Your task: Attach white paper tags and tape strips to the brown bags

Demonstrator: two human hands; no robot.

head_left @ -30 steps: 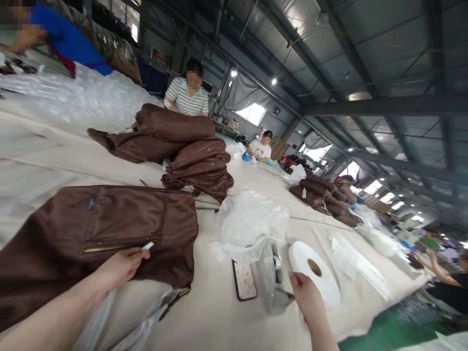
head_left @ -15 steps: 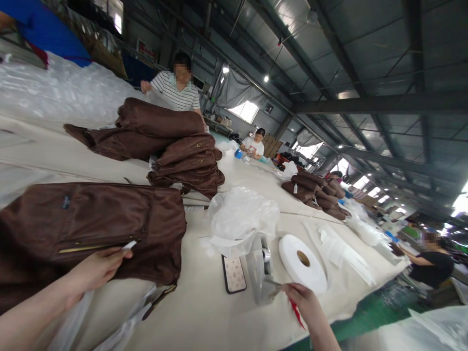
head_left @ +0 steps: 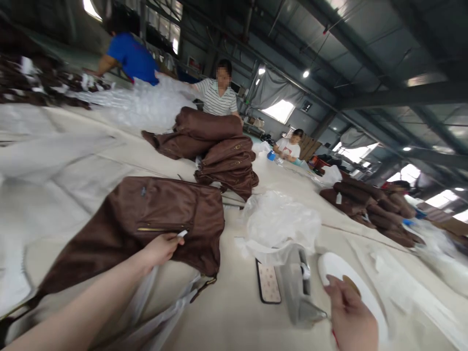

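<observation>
A brown bag (head_left: pixel 168 202) lies flat on the table at the left, its pocket zipper showing yellow. Over this zipper my left hand (head_left: pixel 163 249) pinches a small white tag (head_left: pixel 182 234). My right hand (head_left: pixel 349 309) is closed in front of a white roll (head_left: pixel 376 307), right of a grey tape dispenser (head_left: pixel 292 278); what its fingers hold, if anything, is too blurred to name. A bit of red shows beneath this hand. Beside the dispenser lies a phone (head_left: pixel 268 282) in a patterned case.
Brown bags (head_left: pixel 208 131) are piled behind, with more bags (head_left: pixel 365 200) at the right. Crumpled clear plastic (head_left: pixel 281 219) lies behind the dispenser. A person in a striped shirt (head_left: pixel 219 100) stands across the table; others are farther off.
The view has turned left, so things appear farther right. My right hand has moved off the dispenser's front to beside the roll. My left hand still pinches the tag.
</observation>
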